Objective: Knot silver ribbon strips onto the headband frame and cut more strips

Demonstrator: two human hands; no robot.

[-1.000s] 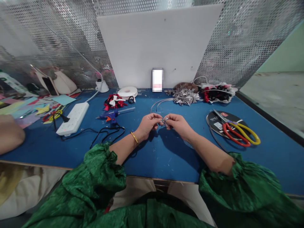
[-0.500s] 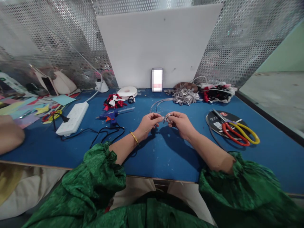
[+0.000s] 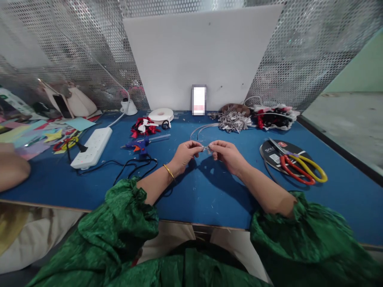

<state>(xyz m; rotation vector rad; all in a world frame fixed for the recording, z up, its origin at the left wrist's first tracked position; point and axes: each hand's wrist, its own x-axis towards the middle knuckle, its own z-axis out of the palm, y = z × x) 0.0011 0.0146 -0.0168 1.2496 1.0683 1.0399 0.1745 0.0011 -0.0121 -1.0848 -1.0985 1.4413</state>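
Note:
My left hand (image 3: 186,154) and my right hand (image 3: 227,155) meet above the middle of the blue table (image 3: 209,191). Both pinch a small silver ribbon piece (image 3: 207,148) between their fingertips. A gold bangle sits on my left wrist. A thin grey headband (image 3: 201,130) lies on the table just behind the hands. Further back is a heap of silver ribbon bows (image 3: 231,119).
Red and yellow scissors (image 3: 301,164) lie on a dark round card at the right. A blue glue gun (image 3: 140,145), white power strip (image 3: 91,147), black cable, white tape roll (image 3: 160,115) and red-black bows (image 3: 143,126) are at the left. Another person's arm (image 3: 12,169) rests at the far left.
Both hands have lifted slightly and shifted away from me, still pinching the silver piece. The view has drifted a little.

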